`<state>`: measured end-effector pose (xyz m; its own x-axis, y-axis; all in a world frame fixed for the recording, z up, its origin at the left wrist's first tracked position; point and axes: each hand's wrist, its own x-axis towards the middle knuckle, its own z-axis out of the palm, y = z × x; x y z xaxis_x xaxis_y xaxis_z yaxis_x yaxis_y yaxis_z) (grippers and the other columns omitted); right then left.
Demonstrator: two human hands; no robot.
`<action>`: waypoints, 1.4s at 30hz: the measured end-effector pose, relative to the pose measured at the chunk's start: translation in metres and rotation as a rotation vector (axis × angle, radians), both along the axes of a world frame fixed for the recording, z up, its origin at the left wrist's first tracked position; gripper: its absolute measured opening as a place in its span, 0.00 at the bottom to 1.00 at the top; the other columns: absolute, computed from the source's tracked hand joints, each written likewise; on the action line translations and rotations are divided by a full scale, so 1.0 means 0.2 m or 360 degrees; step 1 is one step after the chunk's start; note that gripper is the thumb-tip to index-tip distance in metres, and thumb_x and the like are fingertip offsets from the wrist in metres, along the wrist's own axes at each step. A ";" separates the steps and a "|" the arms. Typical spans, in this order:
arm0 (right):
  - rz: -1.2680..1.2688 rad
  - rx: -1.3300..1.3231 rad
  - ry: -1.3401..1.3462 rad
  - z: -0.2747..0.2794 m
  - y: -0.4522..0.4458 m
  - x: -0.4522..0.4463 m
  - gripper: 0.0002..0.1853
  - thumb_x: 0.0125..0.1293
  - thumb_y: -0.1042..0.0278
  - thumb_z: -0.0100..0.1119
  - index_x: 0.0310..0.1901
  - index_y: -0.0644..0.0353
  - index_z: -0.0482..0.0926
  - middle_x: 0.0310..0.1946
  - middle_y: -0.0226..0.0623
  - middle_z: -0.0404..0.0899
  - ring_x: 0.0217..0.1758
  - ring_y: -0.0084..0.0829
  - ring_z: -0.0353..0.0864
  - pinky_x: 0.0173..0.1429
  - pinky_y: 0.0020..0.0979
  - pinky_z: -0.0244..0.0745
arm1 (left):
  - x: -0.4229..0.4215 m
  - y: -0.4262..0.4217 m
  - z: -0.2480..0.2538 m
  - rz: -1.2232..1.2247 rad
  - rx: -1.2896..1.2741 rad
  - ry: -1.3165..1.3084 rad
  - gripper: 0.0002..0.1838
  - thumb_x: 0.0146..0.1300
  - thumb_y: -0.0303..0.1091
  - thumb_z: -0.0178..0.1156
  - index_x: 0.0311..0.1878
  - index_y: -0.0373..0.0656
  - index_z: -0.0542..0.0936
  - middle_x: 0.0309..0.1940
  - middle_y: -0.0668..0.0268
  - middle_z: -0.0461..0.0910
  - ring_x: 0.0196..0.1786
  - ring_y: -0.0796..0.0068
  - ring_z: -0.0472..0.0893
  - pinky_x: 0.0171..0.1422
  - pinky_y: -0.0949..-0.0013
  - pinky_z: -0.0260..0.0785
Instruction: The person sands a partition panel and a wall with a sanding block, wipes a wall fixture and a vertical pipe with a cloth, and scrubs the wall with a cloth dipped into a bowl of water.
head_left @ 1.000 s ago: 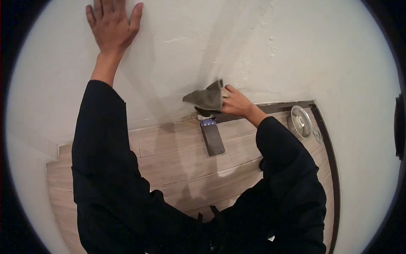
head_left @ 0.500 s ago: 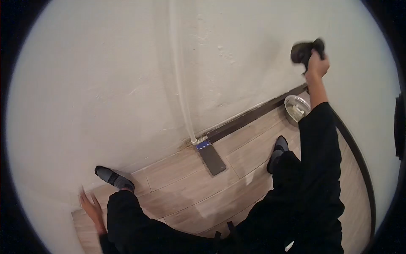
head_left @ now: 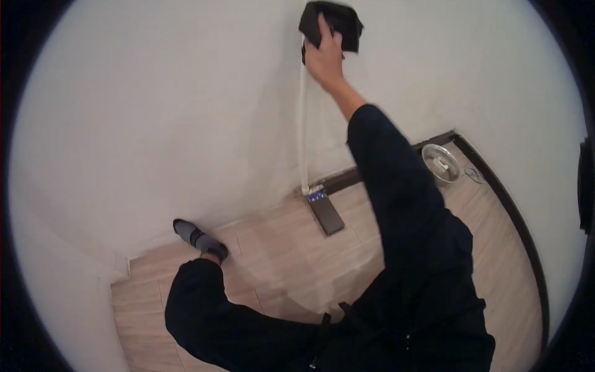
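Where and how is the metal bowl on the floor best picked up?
I'd grip opposite sides of its rim, left and right, coming from above and the person's side. The bowl sits upright with its round mouth open, and the dark baseboard runs close behind. Better keep it level: something pale lies inside.

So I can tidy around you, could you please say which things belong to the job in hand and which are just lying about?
In use:
dark cloth, in the right hand
pale wall behind it

Apparently lying about, on the floor:
dark flat block
round bowl, pale contents; role unclear
small item beside it
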<state>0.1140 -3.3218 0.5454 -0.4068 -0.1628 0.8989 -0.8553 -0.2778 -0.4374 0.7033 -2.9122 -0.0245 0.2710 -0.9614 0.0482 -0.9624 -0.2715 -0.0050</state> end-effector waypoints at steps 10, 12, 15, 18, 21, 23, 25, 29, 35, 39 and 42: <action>0.0066 0.2446 0.0438 -0.51 0.66 0.09 0.26 0.54 0.74 0.50 0.55 0.57 0.85 0.51 0.51 0.86 0.55 0.49 0.84 0.61 0.43 0.78 | 0.15 0.45 -0.08 -0.0198 -0.0144 0.0054 0.29 0.78 0.48 0.43 0.75 0.42 0.63 0.68 0.51 0.73 0.71 0.45 0.72 0.76 0.46 0.60; -0.0147 0.2367 0.0520 -0.37 0.63 0.00 0.26 0.52 0.76 0.49 0.54 0.57 0.85 0.49 0.50 0.86 0.54 0.48 0.85 0.60 0.42 0.78 | 0.13 0.43 -0.15 -0.0187 -0.0098 0.0051 0.29 0.78 0.48 0.43 0.75 0.42 0.63 0.68 0.51 0.73 0.71 0.46 0.72 0.76 0.47 0.59; -0.0350 0.1962 0.0823 -0.15 0.53 -0.20 0.23 0.55 0.74 0.51 0.52 0.58 0.85 0.48 0.52 0.86 0.53 0.52 0.85 0.60 0.45 0.78 | -0.03 0.43 0.00 -0.0147 -0.0082 0.0036 0.28 0.78 0.47 0.43 0.74 0.42 0.64 0.68 0.51 0.74 0.71 0.48 0.73 0.76 0.48 0.59; -0.0613 0.1287 0.1031 -0.05 0.41 -0.37 0.20 0.58 0.72 0.55 0.54 0.60 0.79 0.47 0.56 0.83 0.51 0.59 0.80 0.57 0.50 0.77 | 0.04 0.34 0.06 -0.0150 -0.0132 0.0086 0.27 0.79 0.46 0.43 0.74 0.42 0.64 0.67 0.51 0.74 0.71 0.49 0.73 0.76 0.49 0.59; -0.0378 0.1546 0.0238 -0.01 0.34 -0.11 0.35 0.66 0.70 0.60 0.74 0.61 0.60 0.73 0.51 0.63 0.77 0.56 0.56 0.79 0.54 0.51 | 0.01 0.41 0.00 -0.0136 -0.0136 0.0125 0.26 0.79 0.45 0.43 0.73 0.42 0.65 0.67 0.52 0.75 0.71 0.51 0.73 0.76 0.51 0.58; -0.0413 0.0724 0.0963 -0.29 0.22 -0.30 0.22 0.60 0.68 0.61 0.58 0.59 0.73 0.49 0.56 0.80 0.51 0.61 0.79 0.55 0.53 0.76 | 0.01 0.46 -0.02 -0.0128 -0.0181 0.0125 0.26 0.79 0.44 0.43 0.73 0.42 0.65 0.67 0.52 0.75 0.72 0.52 0.73 0.76 0.51 0.58; -0.0295 0.0971 0.0744 -0.52 0.20 -0.29 0.27 0.60 0.65 0.65 0.60 0.56 0.70 0.50 0.54 0.77 0.51 0.61 0.78 0.53 0.54 0.76 | -0.06 0.46 0.02 -0.0123 -0.0215 0.0095 0.25 0.79 0.44 0.43 0.73 0.42 0.66 0.66 0.52 0.76 0.72 0.53 0.73 0.76 0.52 0.57; 0.0001 0.1525 0.1073 -0.94 0.27 -0.43 0.28 0.60 0.68 0.65 0.63 0.55 0.69 0.53 0.45 0.75 0.49 0.54 0.81 0.49 0.49 0.80 | -0.12 0.47 0.17 -0.0233 -0.0090 -0.0143 0.24 0.79 0.42 0.42 0.72 0.42 0.66 0.66 0.52 0.76 0.72 0.55 0.73 0.77 0.54 0.57; 0.0258 0.1635 0.1222 -1.26 0.23 -0.49 0.23 0.55 0.71 0.63 0.56 0.49 0.78 0.49 0.43 0.77 0.47 0.49 0.85 0.46 0.48 0.82 | -0.24 0.20 0.32 -0.0083 0.0443 0.0142 0.24 0.79 0.42 0.44 0.72 0.41 0.67 0.64 0.52 0.77 0.71 0.56 0.74 0.76 0.54 0.58; 0.0477 0.2305 0.1366 -1.32 0.23 -0.61 0.20 0.53 0.73 0.64 0.50 0.50 0.84 0.49 0.42 0.79 0.51 0.46 0.84 0.49 0.45 0.82 | -0.37 -0.10 0.40 0.0012 0.0692 0.0343 0.24 0.79 0.42 0.44 0.71 0.40 0.68 0.63 0.53 0.78 0.70 0.57 0.74 0.75 0.54 0.59; 0.0577 0.2804 0.1188 -1.29 0.28 -0.72 0.19 0.52 0.74 0.63 0.48 0.52 0.86 0.47 0.45 0.82 0.52 0.47 0.84 0.53 0.45 0.81 | -0.44 -0.37 0.46 0.0047 0.0776 0.0533 0.24 0.78 0.42 0.45 0.71 0.39 0.68 0.63 0.53 0.78 0.69 0.57 0.75 0.74 0.55 0.60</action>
